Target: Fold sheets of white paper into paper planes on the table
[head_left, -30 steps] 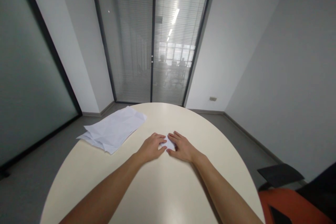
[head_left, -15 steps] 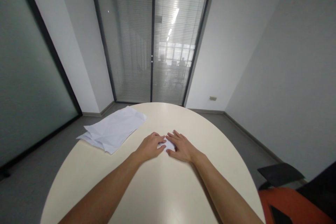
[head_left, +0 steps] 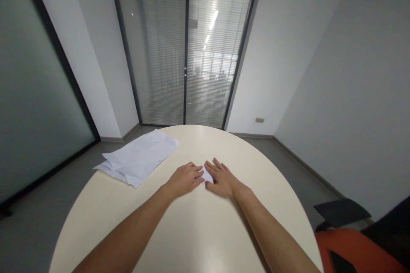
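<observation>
A small white piece of paper [head_left: 207, 174] lies flat on the pale round table [head_left: 188, 230], partly covered by my hands. From the left, my left hand [head_left: 186, 178] rests on its edge, fingers stretched out and touching it. My right hand [head_left: 222, 179] lies on the opposite side, fingers spread, with thumb and fingertips against the paper. How the paper is folded cannot be made out under the fingers.
Several larger white sheets [head_left: 141, 158] lie loosely stacked at the table's left edge, one corner overhanging. An office chair with an orange seat [head_left: 352, 247] and black armrest [head_left: 342, 212] stands at the lower right. Beyond the table is a glass door [head_left: 163, 72] with blinds.
The fingers of my left hand have straightened and closed together over the paper's left side. My right hand's fingers have shifted slightly, and less of the paper shows on the left.
</observation>
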The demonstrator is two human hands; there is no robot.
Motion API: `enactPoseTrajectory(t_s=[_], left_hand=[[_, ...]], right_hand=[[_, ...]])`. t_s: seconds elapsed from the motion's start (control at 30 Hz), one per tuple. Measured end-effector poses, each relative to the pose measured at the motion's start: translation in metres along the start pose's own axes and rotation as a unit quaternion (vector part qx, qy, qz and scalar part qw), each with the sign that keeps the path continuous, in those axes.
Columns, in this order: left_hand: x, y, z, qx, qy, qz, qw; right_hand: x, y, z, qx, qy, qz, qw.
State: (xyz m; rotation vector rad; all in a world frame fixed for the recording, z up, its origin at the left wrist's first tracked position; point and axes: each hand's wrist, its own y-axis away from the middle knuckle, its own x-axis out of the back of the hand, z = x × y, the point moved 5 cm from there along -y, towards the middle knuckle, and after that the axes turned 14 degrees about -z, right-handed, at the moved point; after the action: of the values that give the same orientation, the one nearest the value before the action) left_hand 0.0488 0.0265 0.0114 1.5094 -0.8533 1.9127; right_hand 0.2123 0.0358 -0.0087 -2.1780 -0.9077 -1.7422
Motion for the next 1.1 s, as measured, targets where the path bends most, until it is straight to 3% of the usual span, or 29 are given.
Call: enactPoseTrajectory(t_s=[0.23,0.43,0.6,0.83,1.1], left_hand=[[0.001,0.000,0.006,-0.011,-0.014,-0.011,1.000],[-0.008,-0.001,0.003,0.033,-0.047,-0.001,0.998],[-0.002,0.000,0.004,0.034,-0.049,0.004,0.998],[0.007,0.002,0.013,-0.033,-0.005,-0.008,0.999],[0.004,0.000,0.006,-0.014,0.068,0.005,0.998]], right_hand=[[-0.002,-0.003,0.013,0.019,0.018,0.037,0.999],[-0.003,-0.006,0.007,0.021,0.041,0.063,0.997],[-0.003,-0.005,0.001,0.002,0.036,0.063,0.997],[-0.003,-0.003,0.002,-0.033,-0.002,0.028,0.999],[-0.002,-0.001,0.002,-0.047,-0.031,-0.034,0.998]])
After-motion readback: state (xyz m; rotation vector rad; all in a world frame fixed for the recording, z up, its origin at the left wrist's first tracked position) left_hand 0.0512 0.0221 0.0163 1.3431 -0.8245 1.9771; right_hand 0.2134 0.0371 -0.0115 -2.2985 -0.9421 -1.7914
